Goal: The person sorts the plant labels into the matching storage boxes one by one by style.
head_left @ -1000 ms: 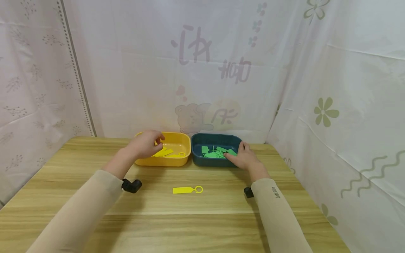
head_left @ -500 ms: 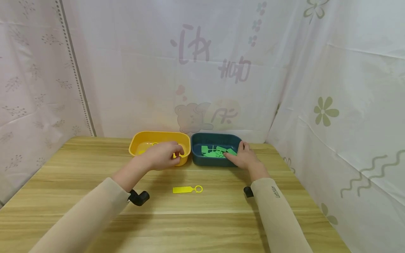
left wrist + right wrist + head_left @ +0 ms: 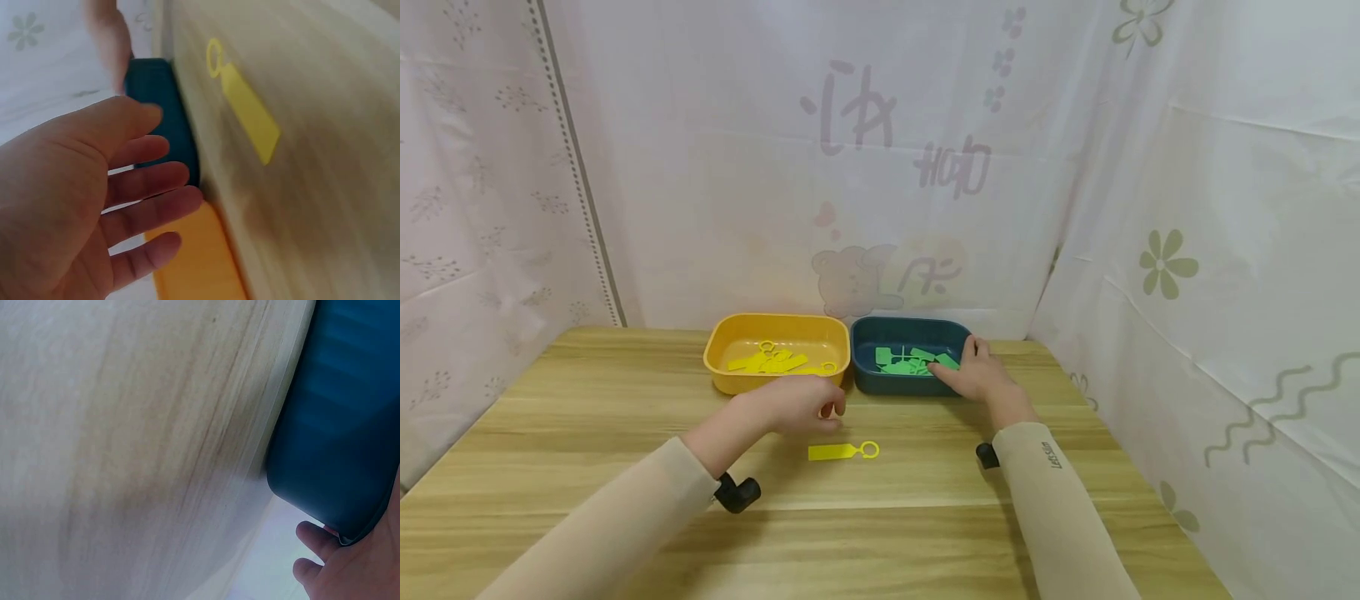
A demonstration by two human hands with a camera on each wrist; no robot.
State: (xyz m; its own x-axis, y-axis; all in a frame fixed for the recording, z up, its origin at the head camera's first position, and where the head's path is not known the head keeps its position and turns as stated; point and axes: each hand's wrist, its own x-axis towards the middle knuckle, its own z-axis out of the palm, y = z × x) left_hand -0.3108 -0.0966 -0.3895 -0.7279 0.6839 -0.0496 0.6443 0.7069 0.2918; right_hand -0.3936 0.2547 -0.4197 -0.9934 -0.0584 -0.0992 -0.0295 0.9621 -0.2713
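My left hand (image 3: 797, 404) hovers over the table between the yellow tub (image 3: 733, 382) and a lone flat yellow tag with a ring end (image 3: 831, 452). Its fingers are loosely bent and hold nothing, as the left wrist view confirms. Several yellow tags (image 3: 771, 362) lie inside that tub. Beside it stands a dark teal tub (image 3: 895, 384) with several green tags (image 3: 898, 367). At its right end my right hand (image 3: 981, 379) grips the rim, thumb over the front edge and fingers around the outer corner. The right wrist view shows this tub's outer wall (image 3: 337, 444).
Both tubs stand side by side at the back of the wooden table (image 3: 880, 533). A patterned white curtain (image 3: 700, 167) hangs right behind them, and another stretch (image 3: 1247, 250) runs along the right side.
My left hand has left the yellow tub, coming right and toward me until it is near the lone yellow tag. The yellow tub's tags are now uncovered. My right hand stays on the teal tub.
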